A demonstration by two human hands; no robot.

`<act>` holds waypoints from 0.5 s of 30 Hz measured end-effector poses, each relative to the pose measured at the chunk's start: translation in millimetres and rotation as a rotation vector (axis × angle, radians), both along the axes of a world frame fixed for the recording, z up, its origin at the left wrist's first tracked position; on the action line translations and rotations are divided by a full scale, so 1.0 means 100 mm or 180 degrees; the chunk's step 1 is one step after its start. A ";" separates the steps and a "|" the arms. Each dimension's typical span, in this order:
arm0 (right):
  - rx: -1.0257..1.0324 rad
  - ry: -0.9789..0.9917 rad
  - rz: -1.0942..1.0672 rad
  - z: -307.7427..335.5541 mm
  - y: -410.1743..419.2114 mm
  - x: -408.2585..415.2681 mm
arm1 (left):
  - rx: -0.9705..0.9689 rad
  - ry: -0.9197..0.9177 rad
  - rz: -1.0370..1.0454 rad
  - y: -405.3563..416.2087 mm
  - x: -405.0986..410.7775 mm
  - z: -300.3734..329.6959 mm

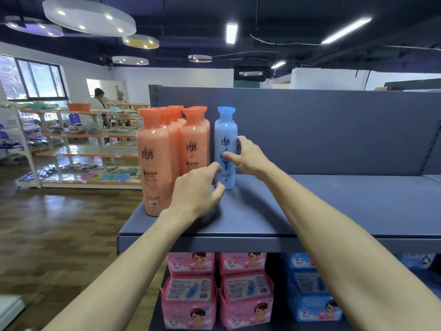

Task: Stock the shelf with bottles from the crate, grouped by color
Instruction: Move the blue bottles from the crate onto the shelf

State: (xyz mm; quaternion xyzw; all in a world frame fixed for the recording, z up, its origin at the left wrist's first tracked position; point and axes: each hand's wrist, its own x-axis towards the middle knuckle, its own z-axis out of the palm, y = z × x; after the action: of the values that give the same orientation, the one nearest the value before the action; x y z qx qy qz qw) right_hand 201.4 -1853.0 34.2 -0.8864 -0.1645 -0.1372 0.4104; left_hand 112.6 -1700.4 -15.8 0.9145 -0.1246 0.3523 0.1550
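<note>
A blue bottle (pixel 225 139) stands upright on the grey shelf (pixel 310 206), just right of a group of several orange bottles (pixel 157 161) at the shelf's left end. My right hand (pixel 250 156) grips the blue bottle's right side, thumb across its front and fingers behind. My left hand (pixel 198 189) pinches the bottle's lower left part near its base with curled fingers. The crate is out of view.
The shelf's dark back panel (pixel 334 130) rises behind the bottles. Pink packs (pixel 191 290) and blue packs (pixel 310 295) fill the shelf below. Other store racks (pixel 78 144) and two people (pixel 100 101) stand far left across a wooden floor.
</note>
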 end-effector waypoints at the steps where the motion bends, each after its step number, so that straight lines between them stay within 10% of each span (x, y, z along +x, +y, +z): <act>1: -0.0021 -0.0002 -0.0011 0.00 0.00 0.01 | -0.0007 -0.0014 -0.0018 0.00 0.00 0.00; 15: -0.0395 0.0399 -0.0103 -0.04 -0.06 -0.19 | 0.0128 0.0087 -0.0045 -0.01 -0.17 0.01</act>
State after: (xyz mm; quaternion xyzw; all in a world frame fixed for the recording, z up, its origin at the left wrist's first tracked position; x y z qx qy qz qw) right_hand 182.7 -1858.6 30.1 -0.9195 -0.1324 -0.0776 0.3620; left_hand 95.3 -1701.7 -14.5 0.9213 -0.1360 0.3361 0.1407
